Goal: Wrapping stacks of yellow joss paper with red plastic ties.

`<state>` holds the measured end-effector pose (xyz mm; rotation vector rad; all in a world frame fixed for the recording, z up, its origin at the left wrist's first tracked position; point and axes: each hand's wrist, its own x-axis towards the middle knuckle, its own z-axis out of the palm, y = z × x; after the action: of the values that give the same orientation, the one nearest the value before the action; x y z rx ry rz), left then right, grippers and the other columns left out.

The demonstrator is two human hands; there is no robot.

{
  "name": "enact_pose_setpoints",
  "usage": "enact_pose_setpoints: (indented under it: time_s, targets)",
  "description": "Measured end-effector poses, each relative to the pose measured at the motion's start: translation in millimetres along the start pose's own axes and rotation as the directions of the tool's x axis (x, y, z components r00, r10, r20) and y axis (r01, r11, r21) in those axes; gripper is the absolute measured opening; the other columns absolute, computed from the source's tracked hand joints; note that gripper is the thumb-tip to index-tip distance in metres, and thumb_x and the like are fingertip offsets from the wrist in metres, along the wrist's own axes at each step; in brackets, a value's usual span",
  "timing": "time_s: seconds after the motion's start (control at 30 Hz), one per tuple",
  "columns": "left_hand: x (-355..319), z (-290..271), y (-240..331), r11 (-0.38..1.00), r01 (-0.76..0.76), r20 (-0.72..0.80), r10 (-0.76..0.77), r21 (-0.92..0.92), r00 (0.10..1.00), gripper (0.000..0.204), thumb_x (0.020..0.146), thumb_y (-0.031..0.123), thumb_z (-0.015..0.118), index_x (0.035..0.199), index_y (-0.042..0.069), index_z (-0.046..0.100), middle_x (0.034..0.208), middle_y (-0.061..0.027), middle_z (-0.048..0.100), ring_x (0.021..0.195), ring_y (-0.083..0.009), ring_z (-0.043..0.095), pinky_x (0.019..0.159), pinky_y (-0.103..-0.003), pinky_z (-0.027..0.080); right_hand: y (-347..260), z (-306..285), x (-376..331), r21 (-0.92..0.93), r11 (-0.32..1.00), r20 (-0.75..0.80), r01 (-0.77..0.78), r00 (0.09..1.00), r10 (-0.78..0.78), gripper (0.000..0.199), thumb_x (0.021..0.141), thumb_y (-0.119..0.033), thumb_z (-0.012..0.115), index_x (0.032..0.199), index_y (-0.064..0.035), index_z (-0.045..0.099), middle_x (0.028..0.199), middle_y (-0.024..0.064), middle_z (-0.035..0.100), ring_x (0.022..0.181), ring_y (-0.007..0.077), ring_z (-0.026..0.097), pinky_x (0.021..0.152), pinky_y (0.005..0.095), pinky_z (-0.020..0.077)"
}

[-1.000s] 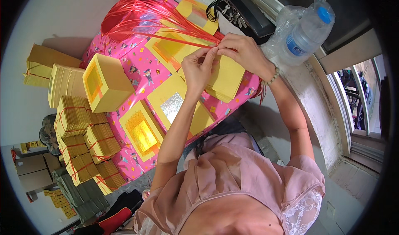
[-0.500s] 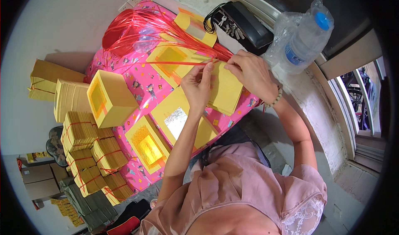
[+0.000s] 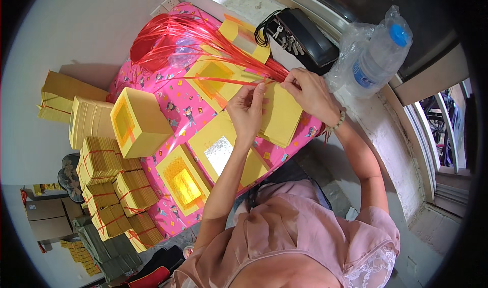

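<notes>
Head view: a thin, glossy red strip (image 3: 213, 79) runs to a squared stack of matte yellow paper (image 3: 280, 116); left hand (image 3: 245, 110), thumb and fingertips pinched on the strip; right hand (image 3: 314, 97), half-curled, fingertips near the stack's far edge, hold unclear. Around: loose red bundle (image 3: 203, 36), pink printed tablecloth (image 3: 185, 119), crinkled clear bag (image 3: 345, 54); left forearm (image 3: 223, 196) partly hides a silver-foiled sheet (image 3: 218, 153)

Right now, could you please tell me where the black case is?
In the head view, the black case sits right of centre near the top, beyond the right hand, between the red strips and the blue-capped bottle.
</notes>
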<state>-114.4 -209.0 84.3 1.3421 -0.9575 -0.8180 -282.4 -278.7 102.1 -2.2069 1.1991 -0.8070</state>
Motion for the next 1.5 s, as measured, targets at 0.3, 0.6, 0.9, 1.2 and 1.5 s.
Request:
enact_pose_setpoints:
  time_s: [0.3,0.6,0.9,1.2,1.5]
  targets:
    - [6.0,3.5,0.1,0.999,-0.040,-0.034,0.040,-0.006,0.999,0.021,0.097,0.019,0.066,0.100,-0.001,0.072,0.078,-0.0028,0.068,0.059,-0.0058,0.060,0.048,-0.021,0.045,11.9,6.0,14.8,0.120,0.993,0.077,-0.019,0.997,0.009,0.032,0.087,-0.032,0.075,0.083,-0.0011,0.066,0.075,0.0075,0.062,0.066,0.0141,0.060,0.063,0.0303,0.0489]
    - [3.6,8.0,-2.7,0.996,-0.092,-0.017,0.092,0.022,0.996,0.018,0.096,0.016,0.067,0.099,-0.001,0.072,0.077,-0.0009,0.067,0.060,-0.0053,0.060,0.049,-0.020,0.045,17.5,8.7,24.7,0.103,0.983,0.259,-0.152,0.958,0.121,0.033,0.087,-0.030,0.075,0.083,0.0010,0.064,0.076,0.0070,0.062,0.066,0.0115,0.057,0.061,0.0296,0.0464]
    - [-6.0,3.5,3.0,0.583,-0.596,0.129,0.647,0.553,0.752,0.011,0.087,0.008,0.071,0.095,0.002,0.075,0.071,-0.0103,0.068,0.062,-0.0215,0.061,0.061,-0.034,0.046,47.9,20.3,28.8,0.235,0.957,0.332,-0.173,0.939,0.088,0.019,0.095,-0.018,0.066,0.091,0.0002,0.063,0.078,-0.0009,0.061,0.070,0.0046,0.052,0.061,0.0246,0.0442]
    - [-18.9,-0.2,-15.5,0.565,-0.381,-0.037,0.591,0.732,0.806,0.012,0.081,0.022,0.074,0.091,0.017,0.079,0.123,-0.0096,0.065,0.119,-0.0327,0.053,0.112,-0.054,0.022,40.0,24.2,13.4,0.350,0.922,0.271,-0.165,0.960,0.069,0.019,0.095,-0.019,0.067,0.092,-0.0010,0.061,0.073,0.0003,0.060,0.066,0.0045,0.052,0.060,0.0241,0.0447]
    - [-5.6,-6.3,-14.3,0.669,-0.319,-0.069,0.485,0.672,0.872,0.019,0.083,0.029,0.074,0.093,0.014,0.080,0.121,-0.0162,0.066,0.113,-0.0320,0.056,0.103,-0.046,0.032,18.9,44.1,-6.6,0.752,0.659,-0.217,-0.004,0.943,0.253,0.032,0.107,-0.024,0.044,0.105,0.0016,0.062,0.097,0.0067,0.067,0.094,0.0114,0.061,0.085,0.0257,0.0480]
